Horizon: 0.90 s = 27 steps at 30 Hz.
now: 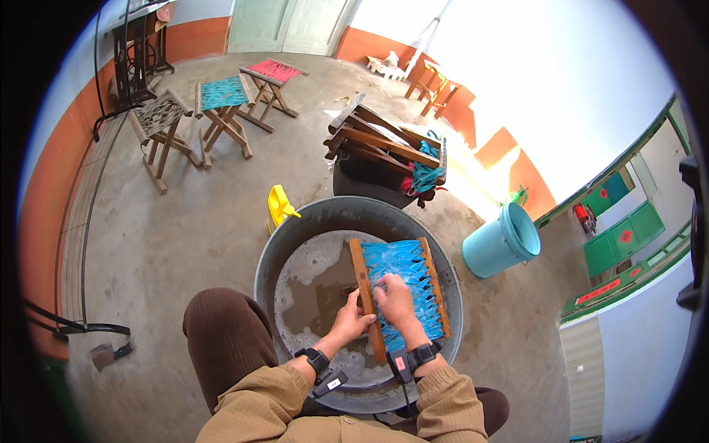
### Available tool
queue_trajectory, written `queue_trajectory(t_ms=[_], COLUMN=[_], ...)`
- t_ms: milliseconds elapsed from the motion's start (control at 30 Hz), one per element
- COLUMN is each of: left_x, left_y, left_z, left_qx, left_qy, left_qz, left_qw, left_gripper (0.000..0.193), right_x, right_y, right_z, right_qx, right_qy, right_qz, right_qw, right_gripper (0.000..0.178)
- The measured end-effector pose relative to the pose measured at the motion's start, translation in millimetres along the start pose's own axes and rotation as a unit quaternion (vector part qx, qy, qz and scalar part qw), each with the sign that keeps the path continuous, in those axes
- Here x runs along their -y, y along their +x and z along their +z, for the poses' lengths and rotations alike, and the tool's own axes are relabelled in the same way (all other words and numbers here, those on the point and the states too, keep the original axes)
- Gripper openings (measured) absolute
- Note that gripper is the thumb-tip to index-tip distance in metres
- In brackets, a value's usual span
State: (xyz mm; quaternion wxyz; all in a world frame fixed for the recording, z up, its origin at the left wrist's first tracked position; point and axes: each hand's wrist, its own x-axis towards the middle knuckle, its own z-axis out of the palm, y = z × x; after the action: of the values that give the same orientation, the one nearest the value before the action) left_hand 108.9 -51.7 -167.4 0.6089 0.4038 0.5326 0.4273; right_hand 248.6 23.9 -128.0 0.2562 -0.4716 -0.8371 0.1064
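The fingers [360, 319] of the left hand [348, 323] are clamped on the near-left wooden rail of a folding stool [399, 288], which lies tilted in the soapy metal basin [295, 236]; the right hand [395, 303] presses flat on its blue woven seat, fingers together. The stool looks stiff in the frame, soft and wet in the webbing, probably slippery, so the rails seem the surest hold. Far left stand three open stools [218, 111]; one stack of folded stools [384, 148] sits beyond the basin, one yellow can [279, 207] left, one turquoise bucket [502, 240] right.
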Motion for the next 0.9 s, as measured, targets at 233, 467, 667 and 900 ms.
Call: queue_trajectory(t_ms=[233, 467, 667, 900], left_x=[0, 1, 0, -1], left_y=[0, 1, 1, 0], left_z=[1, 1, -1, 1], left_qx=[0.000, -0.006, 0.005, 0.000], left_qy=[-0.041, 0.006, -0.020, -0.020], left_qz=[-0.004, 0.021, 0.002, 0.010], left_qw=[0.999, 1.000, 1.000, 1.000], left_gripper=[0.084, 0.083, 0.083, 0.083], right_x=[1, 3, 1, 3], right_y=[-3, -8, -11, -15], right_z=[-3, 4, 3, -2], right_qx=[0.030, 0.044, -0.017, 0.083], right_qy=[-0.134, -0.023, -0.058, -0.132], right_qz=[0.141, 0.101, 0.101, 0.166], right_qw=[0.980, 0.994, 0.993, 0.974], right_gripper=[0.014, 0.016, 0.016, 0.016])
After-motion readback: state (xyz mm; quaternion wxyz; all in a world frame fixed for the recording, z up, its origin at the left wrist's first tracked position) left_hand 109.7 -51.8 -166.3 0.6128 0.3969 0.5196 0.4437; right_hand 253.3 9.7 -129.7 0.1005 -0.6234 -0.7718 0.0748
